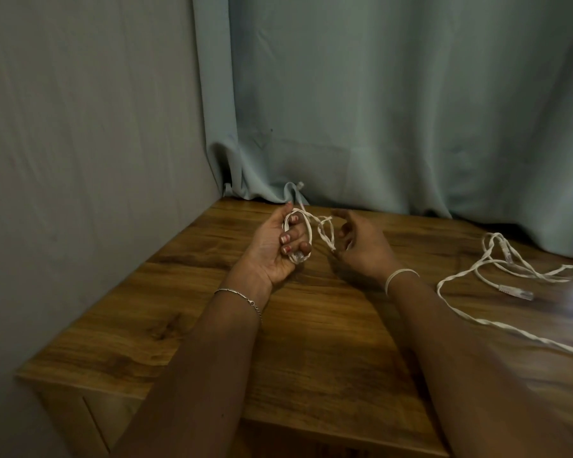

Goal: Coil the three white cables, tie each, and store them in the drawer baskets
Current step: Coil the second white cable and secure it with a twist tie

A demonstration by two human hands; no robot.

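- White coiled cable (309, 234) sits in the left hand (275, 249). The fingers curl round the loops, probably to stop them springing apart, above the wooden surface (129, 309) toward twelve o'clock.
- Its twisted tail (323, 233) runs toward three o'clock to the right hand (361, 246), likely feeding the next loop. The fingers are half curled and blurred, so I cannot tell whether they pinch it.
- More loose cable (515, 293) lies uncoiled on the wood at three o'clock, seemingly awaiting its turn.

White cables (510, 290), brown wood-grain tabletop (311, 325), pale blue-grey curtain (377, 110)
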